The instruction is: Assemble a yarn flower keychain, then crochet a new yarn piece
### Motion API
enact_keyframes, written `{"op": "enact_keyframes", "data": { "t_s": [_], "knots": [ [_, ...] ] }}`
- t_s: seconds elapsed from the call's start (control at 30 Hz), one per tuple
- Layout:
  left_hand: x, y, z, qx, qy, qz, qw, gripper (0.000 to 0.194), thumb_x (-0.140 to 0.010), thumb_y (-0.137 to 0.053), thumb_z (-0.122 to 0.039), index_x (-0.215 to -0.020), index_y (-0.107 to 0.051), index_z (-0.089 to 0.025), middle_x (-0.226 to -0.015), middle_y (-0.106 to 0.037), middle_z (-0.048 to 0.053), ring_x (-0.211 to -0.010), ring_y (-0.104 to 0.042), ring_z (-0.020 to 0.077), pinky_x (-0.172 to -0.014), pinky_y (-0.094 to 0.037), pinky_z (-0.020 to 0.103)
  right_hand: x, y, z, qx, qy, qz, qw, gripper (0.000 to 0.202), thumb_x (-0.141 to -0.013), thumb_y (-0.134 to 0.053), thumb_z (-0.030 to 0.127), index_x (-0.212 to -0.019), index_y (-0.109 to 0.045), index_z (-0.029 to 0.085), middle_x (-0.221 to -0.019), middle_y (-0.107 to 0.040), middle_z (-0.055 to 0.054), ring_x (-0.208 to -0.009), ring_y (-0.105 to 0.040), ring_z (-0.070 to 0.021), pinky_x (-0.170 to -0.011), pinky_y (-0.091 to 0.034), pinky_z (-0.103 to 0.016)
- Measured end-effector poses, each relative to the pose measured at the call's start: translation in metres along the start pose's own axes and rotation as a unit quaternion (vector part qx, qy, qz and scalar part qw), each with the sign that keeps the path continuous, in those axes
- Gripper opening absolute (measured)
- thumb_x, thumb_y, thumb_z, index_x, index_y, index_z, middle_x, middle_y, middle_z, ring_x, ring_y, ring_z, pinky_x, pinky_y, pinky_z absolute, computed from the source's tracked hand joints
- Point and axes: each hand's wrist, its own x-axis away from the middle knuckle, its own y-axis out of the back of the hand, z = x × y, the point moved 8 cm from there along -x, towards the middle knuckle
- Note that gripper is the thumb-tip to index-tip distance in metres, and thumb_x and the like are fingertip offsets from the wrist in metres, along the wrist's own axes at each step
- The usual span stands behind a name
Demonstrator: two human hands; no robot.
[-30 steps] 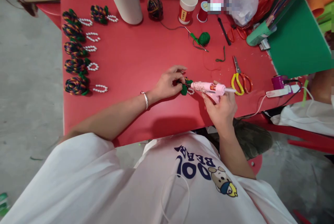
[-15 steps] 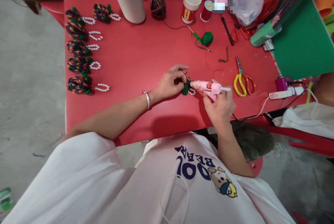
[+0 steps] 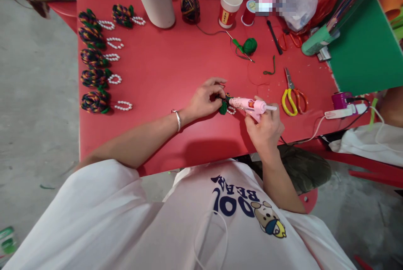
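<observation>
Right of centre, my right hand (image 3: 265, 129) grips a pink glue gun (image 3: 244, 103), long axis almost sideways, pointing left at the green-leaved yarn piece (image 3: 223, 108) my left fingers (image 3: 217, 103) pinch mid-frame. Beyond, upper centre: a paper cup (image 3: 229, 13).

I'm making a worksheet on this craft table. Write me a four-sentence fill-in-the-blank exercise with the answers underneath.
1. The right hand holds a glue gun whose body is ____.
2. The left hand holds a small yarn piece, and the bracelet circles the ____ wrist.
3. The scissors nearest the right hand have one orange handle and one ____ handle.
4. The smaller of the two yarn balls is ____.

Missing words: pink; left; yellow; green.
</observation>
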Motion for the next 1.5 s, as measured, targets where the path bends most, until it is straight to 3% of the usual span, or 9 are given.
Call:
{"op": "enact_keyframes", "data": {
  "t_s": [0.4, 1.5],
  "knots": [
    [0.0004, -0.0013, 0.0015, -0.008, -0.002, -0.009, 1.0, 0.013, -0.08, -0.062, -0.007, -0.08, -0.071, -0.017, -0.134, -0.067, 0.014, -0.119, -0.071, 0.0259, -0.104, -0.061, 0.046, -0.0007, 0.0023, 0.0022, 0.033, 0.001, -0.008, 0.999, 0.042, -0.093, -0.061, 0.03, -0.132, -0.071, 0.02, -0.11, -0.068, -0.012, -0.086, -0.066, -0.0225, -0.065, -0.049, -0.03],
    [-0.0005, -0.0022, 0.001, -0.027, 0.006, -0.006, 1.0, 0.014, -0.08, -0.062, -0.007, -0.081, -0.071, -0.018, -0.133, -0.068, 0.013, -0.118, -0.072, 0.0248, -0.104, -0.06, 0.046, -0.0018, -0.0007, 0.0013, 0.046, -0.006, 0.017, 0.999, 0.046, -0.089, -0.059, 0.024, -0.132, -0.071, 0.018, -0.114, -0.07, -0.014, -0.086, -0.066, -0.0234, -0.064, -0.046, -0.031]
  ]
}}
